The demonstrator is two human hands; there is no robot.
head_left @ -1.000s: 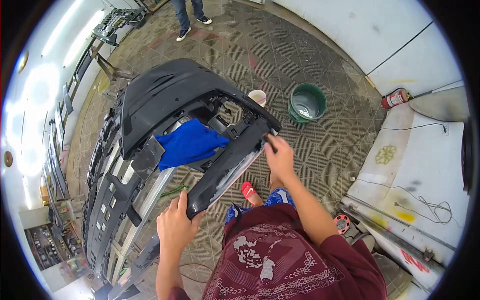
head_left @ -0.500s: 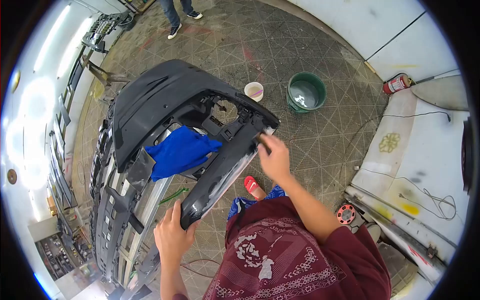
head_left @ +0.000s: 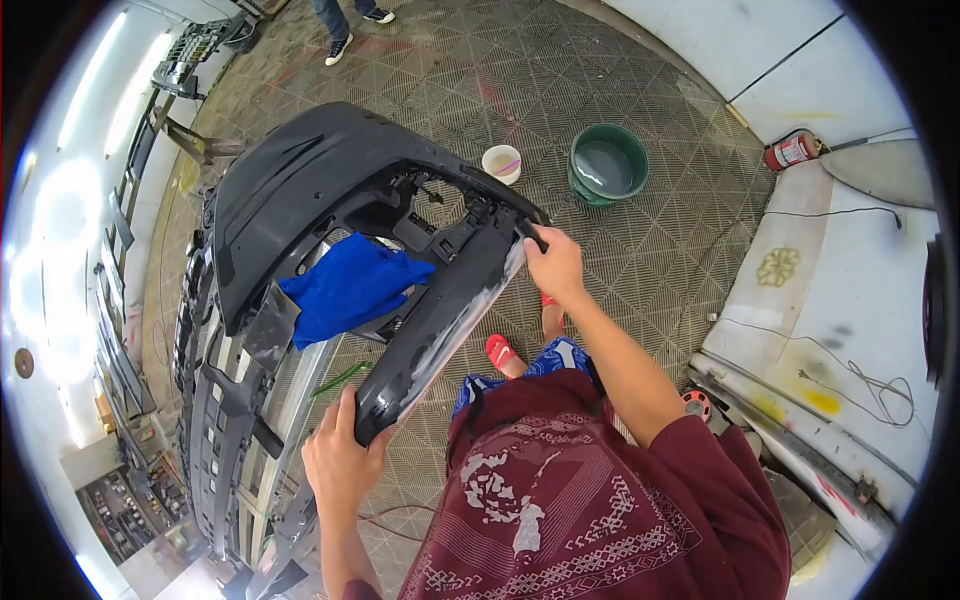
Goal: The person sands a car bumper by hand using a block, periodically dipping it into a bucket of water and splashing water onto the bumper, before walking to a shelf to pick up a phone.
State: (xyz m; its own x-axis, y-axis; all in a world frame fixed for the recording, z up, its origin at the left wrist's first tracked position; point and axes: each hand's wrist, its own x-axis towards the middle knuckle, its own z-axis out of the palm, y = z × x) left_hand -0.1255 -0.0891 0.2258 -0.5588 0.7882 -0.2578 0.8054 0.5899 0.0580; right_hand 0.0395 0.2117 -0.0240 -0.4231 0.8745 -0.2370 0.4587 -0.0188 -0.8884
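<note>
A black car bumper (head_left: 290, 185) stretches across the view, with whitish scuffed patches along its near edge. My left hand (head_left: 342, 460) is wrapped round the lower end of that edge, where the surface looks wet and glossy. At the other end of the edge, my right hand (head_left: 555, 265) has its fingers closed on a small dark block (head_left: 532, 236) that looks like a sanding block, pressed to the bumper. A crumpled blue cloth (head_left: 355, 288) lies over the bumper's middle, beside a grey flat piece (head_left: 271, 327).
Beyond the bumper a white tub (head_left: 501, 164) and a green bucket (head_left: 608, 165) of liquid stand on the patterned floor. Another person's legs (head_left: 335, 22) show at the top. By the right wall are a fire extinguisher (head_left: 792, 151) and a cable (head_left: 868, 380).
My right hand has shifted slightly up and right along the bumper's edge with the block. The left hand keeps its grip on the bumper. The whole view has moved a little.
</note>
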